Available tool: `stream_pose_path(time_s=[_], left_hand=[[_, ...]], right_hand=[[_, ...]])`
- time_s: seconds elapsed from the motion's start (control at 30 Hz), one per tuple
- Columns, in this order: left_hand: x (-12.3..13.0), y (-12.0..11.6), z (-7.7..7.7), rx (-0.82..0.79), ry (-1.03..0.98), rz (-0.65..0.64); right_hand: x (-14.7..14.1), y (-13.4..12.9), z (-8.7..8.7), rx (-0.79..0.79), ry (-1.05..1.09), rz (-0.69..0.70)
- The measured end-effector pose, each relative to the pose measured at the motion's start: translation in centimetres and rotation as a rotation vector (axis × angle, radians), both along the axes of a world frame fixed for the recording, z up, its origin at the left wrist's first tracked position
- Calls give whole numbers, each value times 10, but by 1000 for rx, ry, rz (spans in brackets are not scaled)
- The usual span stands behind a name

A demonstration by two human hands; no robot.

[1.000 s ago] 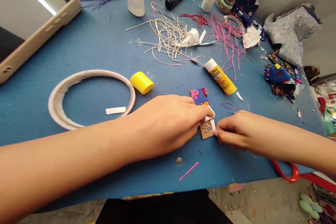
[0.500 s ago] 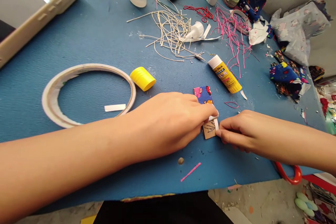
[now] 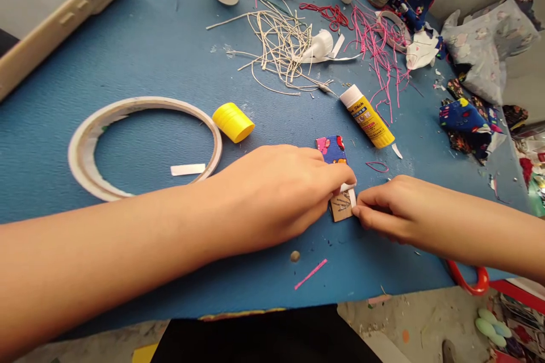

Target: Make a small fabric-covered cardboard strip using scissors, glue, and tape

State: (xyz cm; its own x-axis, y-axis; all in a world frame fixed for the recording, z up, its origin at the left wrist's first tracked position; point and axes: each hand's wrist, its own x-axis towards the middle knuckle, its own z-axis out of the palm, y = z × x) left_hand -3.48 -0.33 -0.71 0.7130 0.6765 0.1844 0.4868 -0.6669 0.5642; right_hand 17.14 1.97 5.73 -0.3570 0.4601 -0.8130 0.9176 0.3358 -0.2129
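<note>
Card piece: here it is, right of centre, flat on the blue tabletop (image 3: 149, 57), its bare brown end (image 3: 342, 207) showing below the fingers and blue patterned fabric (image 3: 332, 148) above; the middle is hidden.
Left hand (image 3: 285, 195): reaching across from the left, palm down over the card piece, a bent finger on the curled white bit (image 3: 348, 186), apparently to keep everything from sliding. Whether it pinches or just presses, I cannot tell.
Right hand (image 3: 395, 210): in from the right, thumb and forefinger drawn close at the lower end of the white strip (image 3: 352, 198), seemingly to line it up with the edge; a firm clamp can't be confirmed.
Direction: the card's long axis runs mostly up and down the frame, lower end leaning slightly right; fabric end points away, bare end towards the person.
Strip: narrow, long axis nearly parallel to the card's right edge.
Glue stick (image 3: 367, 116): above the right hand, slanting down to the right, white end uppermost, perhaps laid there for easy reach.
Yellow cap (image 3: 233, 123): on its side just beside the tape ring (image 3: 80, 153), left of centre.
Red handle (image 3: 480, 282): lower right, at the table edge, partly under the forearm.
</note>
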Motion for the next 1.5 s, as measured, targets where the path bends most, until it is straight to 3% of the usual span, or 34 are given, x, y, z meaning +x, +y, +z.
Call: stream_pose_path(time_s=[1.07,1.5], left_hand=[[0,-1,-2,18,-28,5],[0,-1,-4,10,-43,5]], right_hand=[[-1,2,3,-49,-42,67],[6,-4,-9,82,-64,287]])
